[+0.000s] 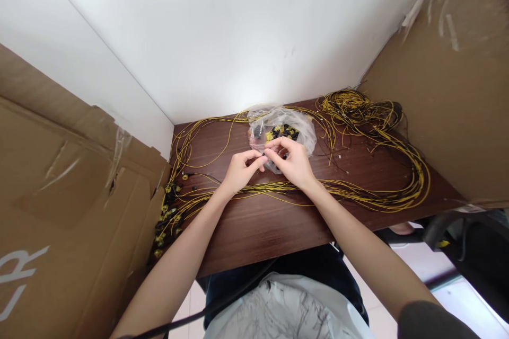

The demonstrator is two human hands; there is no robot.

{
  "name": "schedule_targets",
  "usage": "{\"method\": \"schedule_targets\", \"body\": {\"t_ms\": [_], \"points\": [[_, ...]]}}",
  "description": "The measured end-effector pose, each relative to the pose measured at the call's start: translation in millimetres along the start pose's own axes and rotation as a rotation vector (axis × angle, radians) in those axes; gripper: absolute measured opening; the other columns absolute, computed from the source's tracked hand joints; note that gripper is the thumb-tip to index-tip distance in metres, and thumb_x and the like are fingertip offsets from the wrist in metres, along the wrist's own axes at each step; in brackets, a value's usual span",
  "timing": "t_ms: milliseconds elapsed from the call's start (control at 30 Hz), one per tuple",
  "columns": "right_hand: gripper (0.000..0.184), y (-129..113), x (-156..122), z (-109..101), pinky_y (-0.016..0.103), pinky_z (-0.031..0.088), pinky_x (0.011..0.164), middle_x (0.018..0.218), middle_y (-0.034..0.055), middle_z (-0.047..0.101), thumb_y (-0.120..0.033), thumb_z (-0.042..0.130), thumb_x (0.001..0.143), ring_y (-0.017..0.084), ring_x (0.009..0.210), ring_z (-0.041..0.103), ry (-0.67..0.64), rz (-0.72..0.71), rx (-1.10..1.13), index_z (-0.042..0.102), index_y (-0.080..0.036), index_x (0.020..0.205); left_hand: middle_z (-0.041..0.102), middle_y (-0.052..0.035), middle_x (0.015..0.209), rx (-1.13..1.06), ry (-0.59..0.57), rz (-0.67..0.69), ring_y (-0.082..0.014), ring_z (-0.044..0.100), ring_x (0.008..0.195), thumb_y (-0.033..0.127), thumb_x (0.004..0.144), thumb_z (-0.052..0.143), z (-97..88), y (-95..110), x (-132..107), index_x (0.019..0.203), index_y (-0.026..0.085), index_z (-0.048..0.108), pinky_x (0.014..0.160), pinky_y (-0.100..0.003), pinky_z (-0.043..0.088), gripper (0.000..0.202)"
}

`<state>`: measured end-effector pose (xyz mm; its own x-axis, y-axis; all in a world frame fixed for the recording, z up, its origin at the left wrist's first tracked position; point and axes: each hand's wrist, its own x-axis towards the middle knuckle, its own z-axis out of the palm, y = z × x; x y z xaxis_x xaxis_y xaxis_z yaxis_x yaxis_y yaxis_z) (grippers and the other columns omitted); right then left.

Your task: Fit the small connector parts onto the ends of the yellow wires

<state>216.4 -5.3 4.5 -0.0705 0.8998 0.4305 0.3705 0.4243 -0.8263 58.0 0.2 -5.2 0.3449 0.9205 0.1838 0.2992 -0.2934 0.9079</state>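
My left hand (240,168) and my right hand (292,161) meet fingertip to fingertip over the dark wooden table (262,222), both pinched on something small that I cannot make out. Just behind them lies a clear plastic bag (284,127) holding several small black and yellow parts. A long bundle of yellow wires (278,188) runs across the table under my wrists.
A tangled coil of yellow wires (358,106) sits at the back right. Wire ends with black and yellow connectors (169,212) pile at the left edge. Cardboard sheets stand to the left (71,196) and right (449,90); a white wall is behind.
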Motion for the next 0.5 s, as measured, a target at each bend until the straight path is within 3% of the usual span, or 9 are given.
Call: {"method": "schedule_targets", "body": {"t_ms": [300, 500], "points": [[0.011, 2.2, 0.3, -1.2, 0.025, 0.042, 0.059, 0.078, 0.0029, 0.065, -0.023, 0.058, 0.079, 0.013, 0.068, 0.057, 0.054, 0.035, -0.005, 0.065, -0.016, 0.084, 0.062, -0.002, 0.061, 0.007, -0.014, 0.003, -0.0112, 0.052, 0.057, 0.036, 0.081, 0.056, 0.2, -3.4, 0.1, 0.062, 0.013, 0.062, 0.059, -0.022, 0.039, 0.031], [0.009, 0.6, -0.3, 0.4, 0.025, 0.042, 0.06, 0.075, 0.0011, 0.065, -0.021, 0.06, 0.078, 0.013, 0.066, 0.056, -0.027, 0.004, 0.001, 0.066, -0.017, 0.083, 0.063, -0.0018, 0.062, 0.006, -0.005, 0.005, -0.0115, 0.053, 0.058, 0.037, 0.083, 0.054, -0.2, -2.9, 0.2, 0.066, 0.013, 0.063, 0.06, -0.023, 0.04, 0.03]]}}
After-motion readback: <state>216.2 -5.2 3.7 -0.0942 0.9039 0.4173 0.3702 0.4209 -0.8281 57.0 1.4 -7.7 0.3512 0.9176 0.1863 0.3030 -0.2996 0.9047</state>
